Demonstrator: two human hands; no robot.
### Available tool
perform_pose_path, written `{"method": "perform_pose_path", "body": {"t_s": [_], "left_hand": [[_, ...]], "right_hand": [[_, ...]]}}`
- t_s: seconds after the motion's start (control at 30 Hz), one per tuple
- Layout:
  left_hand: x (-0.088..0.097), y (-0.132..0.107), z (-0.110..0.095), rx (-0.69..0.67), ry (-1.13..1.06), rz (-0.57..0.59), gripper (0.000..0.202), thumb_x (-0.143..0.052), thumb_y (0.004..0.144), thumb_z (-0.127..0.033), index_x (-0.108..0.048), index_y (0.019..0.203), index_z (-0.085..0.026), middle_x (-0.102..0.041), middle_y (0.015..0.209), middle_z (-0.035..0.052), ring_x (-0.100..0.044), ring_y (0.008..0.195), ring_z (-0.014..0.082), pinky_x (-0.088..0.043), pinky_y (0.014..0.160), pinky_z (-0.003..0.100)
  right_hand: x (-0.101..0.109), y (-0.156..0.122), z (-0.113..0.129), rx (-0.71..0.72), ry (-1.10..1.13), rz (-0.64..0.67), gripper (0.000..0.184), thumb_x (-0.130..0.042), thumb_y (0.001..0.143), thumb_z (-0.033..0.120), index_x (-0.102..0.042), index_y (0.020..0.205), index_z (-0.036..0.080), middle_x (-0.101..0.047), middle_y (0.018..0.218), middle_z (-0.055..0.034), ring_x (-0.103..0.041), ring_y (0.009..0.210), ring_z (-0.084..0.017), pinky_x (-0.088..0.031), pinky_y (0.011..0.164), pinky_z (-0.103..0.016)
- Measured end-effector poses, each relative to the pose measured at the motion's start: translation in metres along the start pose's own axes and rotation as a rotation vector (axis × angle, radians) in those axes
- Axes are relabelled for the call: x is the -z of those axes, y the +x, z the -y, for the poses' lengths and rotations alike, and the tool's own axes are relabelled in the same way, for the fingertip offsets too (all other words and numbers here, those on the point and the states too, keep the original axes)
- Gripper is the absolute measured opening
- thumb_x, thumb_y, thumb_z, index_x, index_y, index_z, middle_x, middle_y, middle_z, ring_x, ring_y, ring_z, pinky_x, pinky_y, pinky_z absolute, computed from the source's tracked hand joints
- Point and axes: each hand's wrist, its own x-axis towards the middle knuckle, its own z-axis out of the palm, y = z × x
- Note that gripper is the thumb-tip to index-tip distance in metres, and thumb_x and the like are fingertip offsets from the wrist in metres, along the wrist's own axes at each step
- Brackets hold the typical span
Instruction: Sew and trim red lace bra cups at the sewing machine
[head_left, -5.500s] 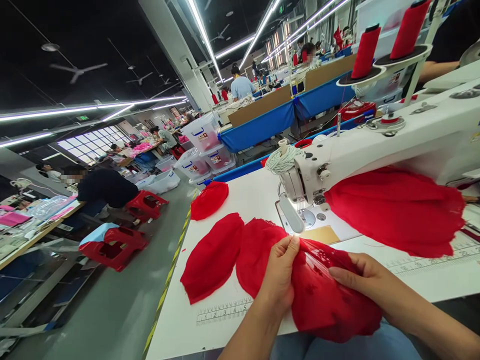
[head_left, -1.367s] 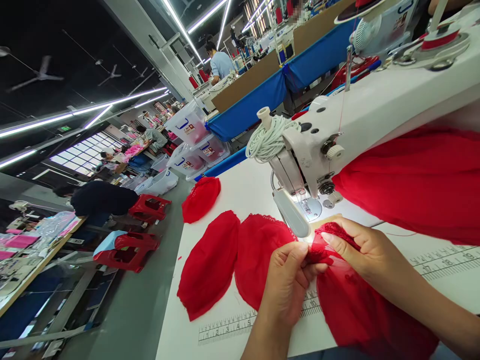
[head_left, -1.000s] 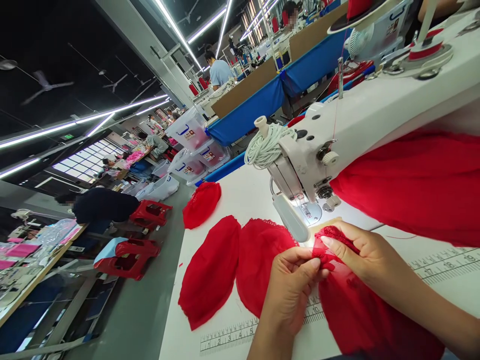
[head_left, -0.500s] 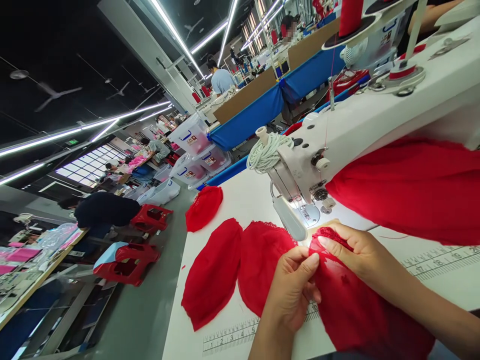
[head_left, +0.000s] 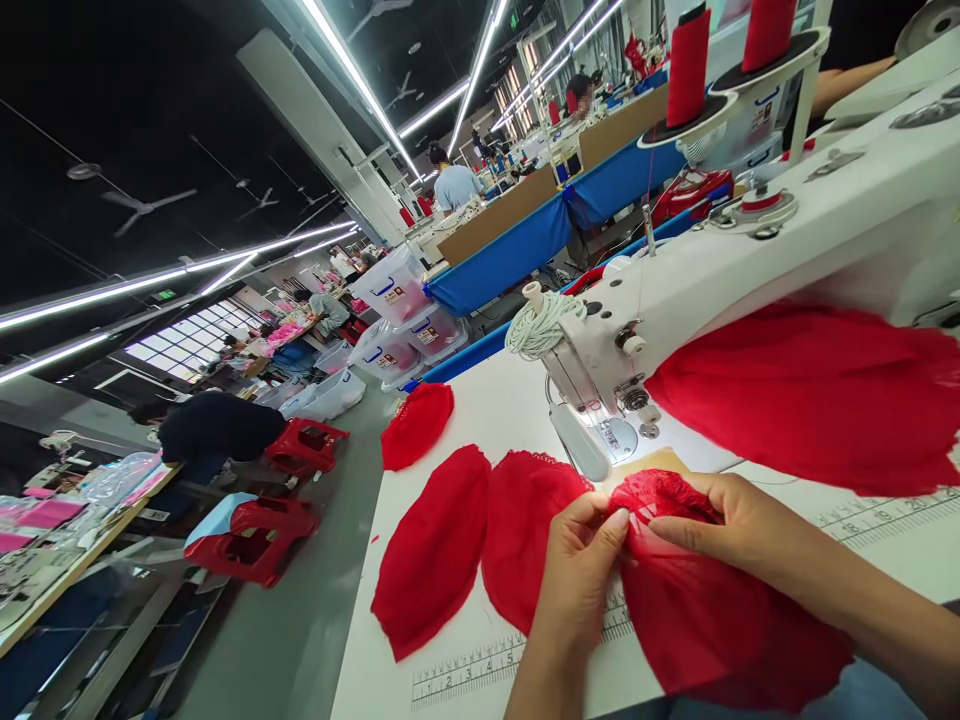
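Note:
A red mesh fabric piece [head_left: 712, 620] lies in front of me on the white sewing table [head_left: 487, 400], its lace-edged top end just before the presser foot of the white sewing machine [head_left: 720, 270]. My left hand [head_left: 581, 570] pinches that top end between thumb and fingers. My right hand [head_left: 720, 525] presses down on the same end with closed fingers, just right of the left hand.
Three more red fabric pieces [head_left: 435, 550] lie on the table to the left. A big red fabric heap [head_left: 817, 395] sits under the machine arm. Red thread cones [head_left: 686, 55] stand on top. Other people work at benches beyond the grey aisle [head_left: 285, 640].
Both hands and the fabric's top end have drawn back a little from the presser foot toward me. The camera has tipped down, bringing the thread cones into sight.

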Motion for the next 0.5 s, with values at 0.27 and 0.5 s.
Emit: {"method": "perform_pose_path", "body": {"t_s": [0.27,0.5], "left_hand": [[0.001,0.001,0.004,-0.032,-0.077,-0.003,0.026,-0.077,0.073,-0.036,-0.064,0.066,-0.014,-0.050,0.062,-0.0021,-0.042,0.063,0.0089,-0.036,0.064,0.022],[-0.001,0.003,0.009,-0.079,-0.114,-0.094,0.037,-0.076,0.073,-0.043,-0.056,0.059,-0.014,-0.046,0.056,-0.0038,-0.037,0.057,0.0071,-0.032,0.057,0.020]], "right_hand": [[-0.011,-0.001,-0.004,0.006,-0.099,-0.072,0.040,-0.061,0.079,0.057,-0.064,0.080,0.017,-0.067,0.077,-0.0035,-0.058,0.074,-0.022,-0.044,0.061,-0.028],[-0.023,-0.006,-0.012,0.026,-0.028,0.026,0.040,-0.056,0.085,0.058,-0.057,0.077,0.018,-0.056,0.072,0.0000,-0.048,0.067,-0.016,-0.038,0.057,-0.026]]}}
